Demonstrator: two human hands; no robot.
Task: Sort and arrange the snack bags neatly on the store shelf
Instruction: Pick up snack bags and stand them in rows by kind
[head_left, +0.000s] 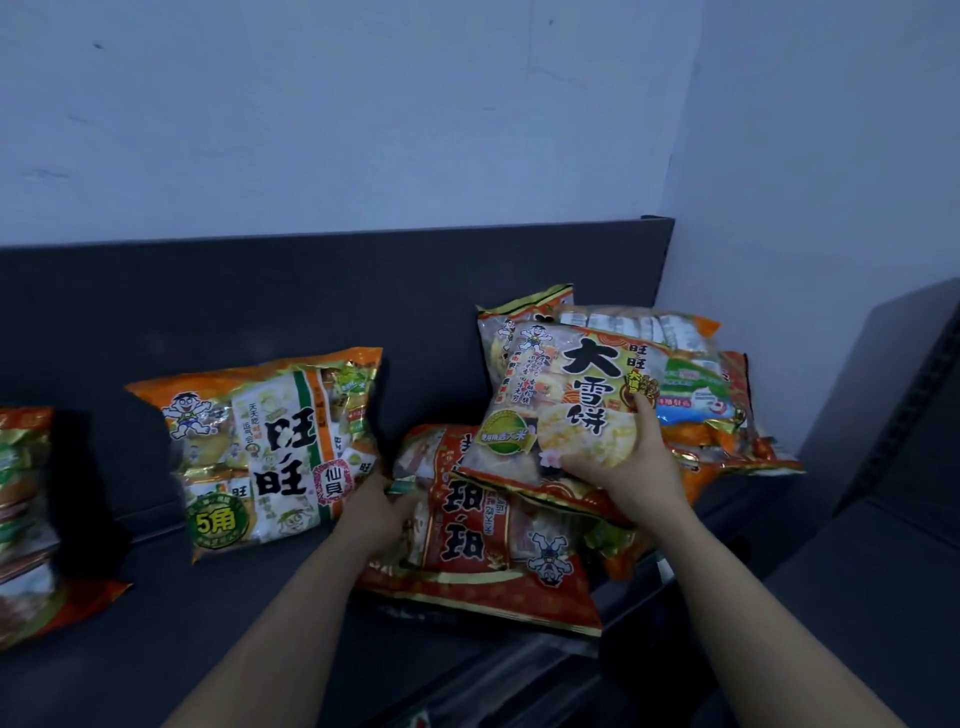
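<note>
Head view, single entry.

Shelf (208, 623): dark grey, with a raised back panel (260, 301) and a pale wall above.

Right hand (631, 467): grasping the yellow-green bag (566, 400) at its lower edge, thumb on the printed face and fingers behind. The bag is lifted off the shelf, face toward the camera. Its long axis runs up and away from the hand, top end tipped slightly right, over the heap of bags (701, 384) in the shelf's right corner.

Left hand (382, 506): fingers curled on the left edge of the red bag (478, 530). That bag lies flat on the shelf near the front lip, its print upside down, partly under the lifted bag.

Orange bag (270, 447): leaning on the back panel, just left of the left hand.

Further bags (21, 519): stacked at the far left edge, cut off by the frame.

Relation for the coming move, as a judgement: a stretch of back panel shows between the orange bag and the heap. It lies left of and beyond the right hand, and the left hand is nearer to it. The lifted bag would need to travel leftward and settle upright there.
</note>
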